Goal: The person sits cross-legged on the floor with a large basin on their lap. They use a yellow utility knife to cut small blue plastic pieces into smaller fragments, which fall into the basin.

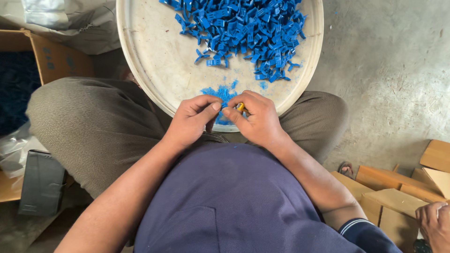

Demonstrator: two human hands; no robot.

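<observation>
A round off-white tray (154, 61) rests on my lap with a heap of small blue plastic pieces (248, 33) in its far half. Fine blue shavings (220, 93) lie near its front rim. My left hand (192, 119) pinches a small blue piece at the tray's front edge, fingers closed. Touching it, my right hand (255, 117) grips a small yellow-handled tool (240, 107) whose tip meets the same piece. Most of the piece is hidden between the fingers.
An open cardboard box (51, 56) of dark blue parts stands at the left, a grey case (42, 182) below it. Flat cardboard pieces (398, 187) lie at the lower right, where another person's hand (433, 222) shows. Bare concrete floor (389, 70) lies to the right.
</observation>
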